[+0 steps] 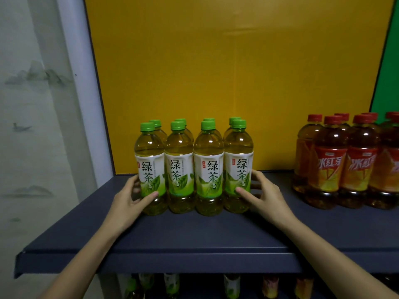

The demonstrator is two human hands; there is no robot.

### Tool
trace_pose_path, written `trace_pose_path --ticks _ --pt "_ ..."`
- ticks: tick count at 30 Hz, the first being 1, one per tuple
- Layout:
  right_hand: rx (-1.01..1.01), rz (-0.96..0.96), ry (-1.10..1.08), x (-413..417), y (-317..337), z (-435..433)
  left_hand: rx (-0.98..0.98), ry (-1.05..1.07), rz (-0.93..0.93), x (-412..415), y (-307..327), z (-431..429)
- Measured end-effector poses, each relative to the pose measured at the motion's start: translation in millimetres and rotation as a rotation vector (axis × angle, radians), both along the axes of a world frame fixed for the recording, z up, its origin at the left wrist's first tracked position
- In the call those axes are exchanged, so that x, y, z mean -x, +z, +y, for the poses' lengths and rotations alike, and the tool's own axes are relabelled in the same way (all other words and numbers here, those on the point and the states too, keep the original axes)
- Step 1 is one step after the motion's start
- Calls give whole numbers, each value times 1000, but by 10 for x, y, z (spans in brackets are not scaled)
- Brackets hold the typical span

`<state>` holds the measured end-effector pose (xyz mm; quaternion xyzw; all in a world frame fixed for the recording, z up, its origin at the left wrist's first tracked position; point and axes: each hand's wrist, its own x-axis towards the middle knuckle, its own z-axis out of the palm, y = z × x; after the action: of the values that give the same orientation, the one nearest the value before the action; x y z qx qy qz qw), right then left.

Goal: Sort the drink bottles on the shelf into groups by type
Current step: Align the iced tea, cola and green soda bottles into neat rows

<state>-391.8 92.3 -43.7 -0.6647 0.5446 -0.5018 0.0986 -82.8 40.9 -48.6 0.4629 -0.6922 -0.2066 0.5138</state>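
Note:
Several green tea bottles (208,167) with green caps and white-green labels stand in two tight rows on the dark blue shelf (194,231). My left hand (127,199) presses against the leftmost front bottle, thumb on its label. On the other side, my right hand (264,195) cups the rightmost front bottle, thumb on its lower label. Both hands squeeze the group from its two sides. Several red-capped iced tea bottles (345,162) with red-orange labels stand grouped at the right of the shelf, apart from the green ones.
A yellow back panel (226,72) rises behind the shelf, with a green panel (388,67) at the far right. A white post (82,93) and pale wall lie left. More bottles (232,285) show on a lower shelf.

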Motion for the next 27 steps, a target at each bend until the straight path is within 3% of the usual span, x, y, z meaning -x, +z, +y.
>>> trace_pose_path --ticks 5,9,17,27 --pt "-54 -103 -8 105 81 -34 -72 -28 64 -131 45 -58" --pt "-67 -83 -100 216 181 -204 -83 17 55 -299 135 -245" --pt "-93 -99 -40 130 177 -386 -263 -96 48 -286 167 -440" --pt "-50 -133 -56 144 105 -500 -134 -33 24 -137 198 -491"
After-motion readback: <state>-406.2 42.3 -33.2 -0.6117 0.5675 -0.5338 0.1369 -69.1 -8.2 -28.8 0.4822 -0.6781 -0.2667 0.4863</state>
